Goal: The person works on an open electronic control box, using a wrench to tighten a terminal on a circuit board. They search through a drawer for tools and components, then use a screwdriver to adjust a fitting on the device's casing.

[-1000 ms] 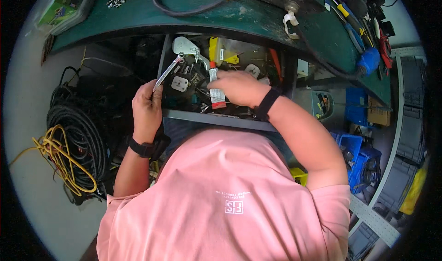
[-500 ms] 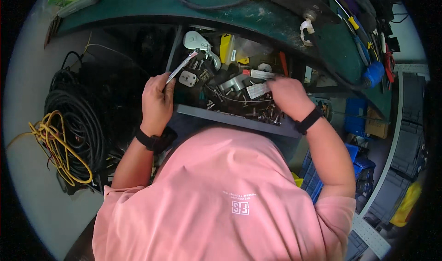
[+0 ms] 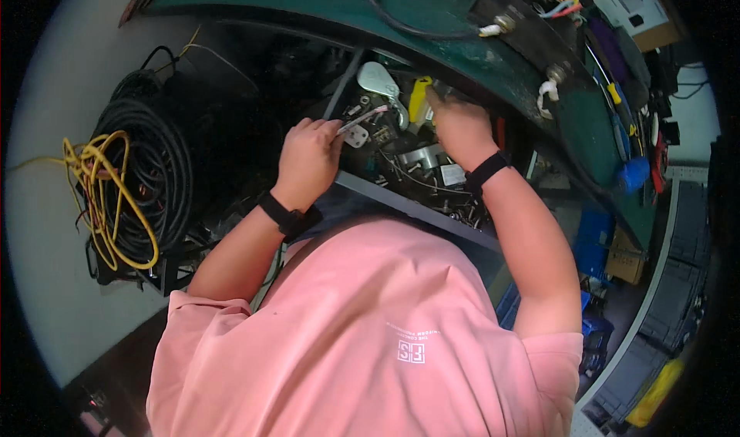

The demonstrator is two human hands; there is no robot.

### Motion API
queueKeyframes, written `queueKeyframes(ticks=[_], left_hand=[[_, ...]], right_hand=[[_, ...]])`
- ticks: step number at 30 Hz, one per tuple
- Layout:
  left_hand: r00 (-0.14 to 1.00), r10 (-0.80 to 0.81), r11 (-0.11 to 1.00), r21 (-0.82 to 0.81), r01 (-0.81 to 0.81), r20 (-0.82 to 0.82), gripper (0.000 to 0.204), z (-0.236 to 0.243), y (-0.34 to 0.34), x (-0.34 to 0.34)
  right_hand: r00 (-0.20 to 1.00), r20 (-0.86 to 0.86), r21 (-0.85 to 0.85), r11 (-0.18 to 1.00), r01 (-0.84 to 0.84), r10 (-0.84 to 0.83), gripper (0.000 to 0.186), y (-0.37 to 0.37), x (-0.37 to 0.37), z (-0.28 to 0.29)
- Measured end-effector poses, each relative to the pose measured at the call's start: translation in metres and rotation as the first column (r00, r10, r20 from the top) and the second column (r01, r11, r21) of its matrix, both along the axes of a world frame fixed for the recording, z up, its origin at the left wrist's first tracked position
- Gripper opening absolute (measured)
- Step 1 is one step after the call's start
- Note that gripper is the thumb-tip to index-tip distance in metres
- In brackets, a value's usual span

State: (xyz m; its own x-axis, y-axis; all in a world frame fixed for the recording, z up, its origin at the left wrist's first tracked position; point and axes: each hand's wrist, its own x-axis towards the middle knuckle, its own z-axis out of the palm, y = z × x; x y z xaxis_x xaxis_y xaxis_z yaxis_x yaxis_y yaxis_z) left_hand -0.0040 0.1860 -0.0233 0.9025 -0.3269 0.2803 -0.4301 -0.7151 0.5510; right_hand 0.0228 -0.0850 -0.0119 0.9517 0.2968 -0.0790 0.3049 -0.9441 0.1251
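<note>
Surface of dark green (image 3: 308, 1) is spanning the upper part of the view, and a grey-walled drawer (image 3: 401, 203) is standing open beneath it, between the person's body and the surface's edge. Left of the drawer, a coil of black cable (image 3: 146, 152) is lying with yellow cord (image 3: 116, 206) draped over it. Over the drawer's far half, the right hand (image 3: 462, 132) is hovering among the contents; handling loose parts there seems to be the step in hand. Its fingertips are pointing just beside a yellow piece (image 3: 418, 100); whether they are touching it, or closing on anything, I cannot tell. The left hand (image 3: 310, 159) is staying off the clutter at the drawer's left wall, its fingers clamping a slim metal tool (image 3: 361, 119), whose free end is slanting over the drawer, below a silver rounded fitting (image 3: 378, 78) and above a pale square block (image 3: 355, 136). Small screws (image 3: 470, 213) are crowding the near right corner. Any next move is probably calling for careful fingertip clearance, with the tool being kept clear.
</note>
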Motion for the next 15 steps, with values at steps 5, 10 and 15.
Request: queueKeyframes(ticks=[5,10,15], left_hand=[[0.999,-0.004,1.000,0.003,0.004,-0.033,0.011,-0.001,0.003,-0.002],[0.996,-0.017,0.999,0.036,0.020,-0.082,0.009,-0.006,0.003,-0.004],[0.995,0.031,0.998,0.048,-0.026,-0.095,0.009,-0.006,0.003,-0.011]], right_hand=[[1.000,0.019,-0.093,0.996,-0.017,0.019,0.027,-0.007,-0.003,0.003],[0.995,-0.082,-0.097,0.994,0.045,-0.053,0.016,-0.037,-0.035,0.012],[0.969,-0.185,0.382,0.896,0.224,-0.163,0.026,-0.026,-0.102,0.065]])
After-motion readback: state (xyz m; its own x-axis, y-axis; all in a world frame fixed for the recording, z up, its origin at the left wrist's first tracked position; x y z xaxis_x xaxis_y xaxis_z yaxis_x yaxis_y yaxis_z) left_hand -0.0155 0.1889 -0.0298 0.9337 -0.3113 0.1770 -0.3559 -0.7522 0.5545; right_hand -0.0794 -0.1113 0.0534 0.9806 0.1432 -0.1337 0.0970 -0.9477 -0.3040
